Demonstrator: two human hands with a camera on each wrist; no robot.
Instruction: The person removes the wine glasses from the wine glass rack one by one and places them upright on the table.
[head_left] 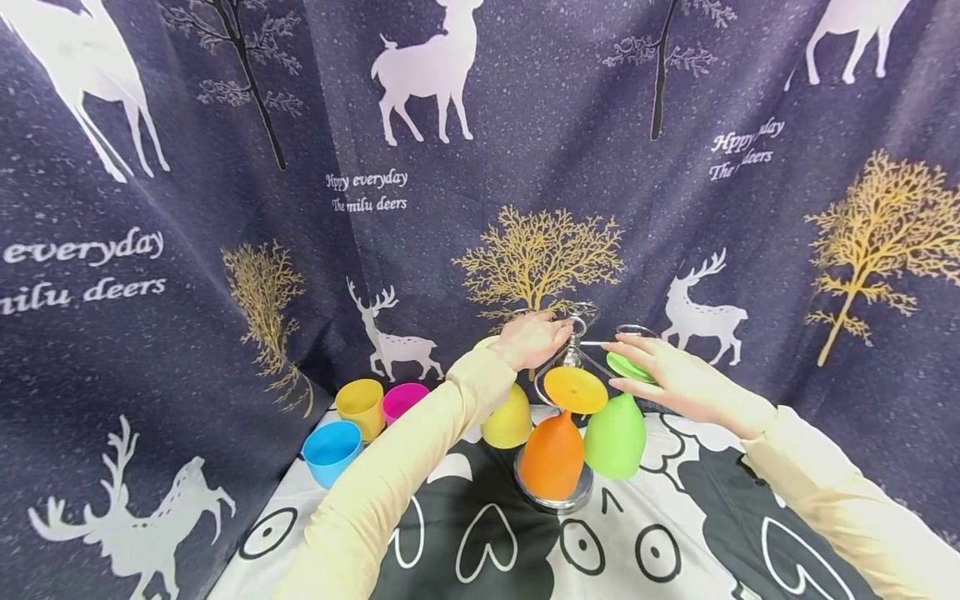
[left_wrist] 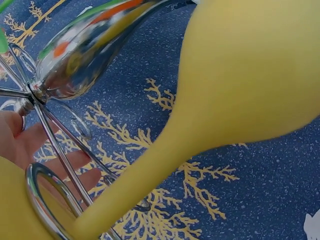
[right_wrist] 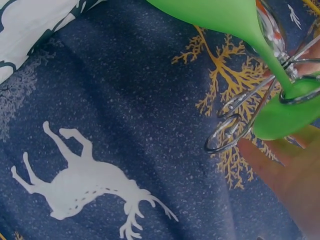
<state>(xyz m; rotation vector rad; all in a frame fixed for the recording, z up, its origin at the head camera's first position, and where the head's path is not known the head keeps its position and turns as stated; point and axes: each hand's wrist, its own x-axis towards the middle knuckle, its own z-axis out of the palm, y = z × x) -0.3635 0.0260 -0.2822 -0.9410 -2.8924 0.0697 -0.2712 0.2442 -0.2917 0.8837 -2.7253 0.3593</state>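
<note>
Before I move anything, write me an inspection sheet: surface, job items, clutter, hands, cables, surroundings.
Surface: black-and-white patterned cloth.
Job items: metal rack; yellow goblet, orange goblet and green goblet hang upside down from it.
Clutter: blue cup, pink cup and yellow cup, upright, left of the rack in the head view.
Hands: left hand at the rack's upper part, grip unclear; right hand outstretched by the green goblet's foot.
Cables: nothing seen.
Surroundings: dark blue curtain printed with deer and trees.
</note>
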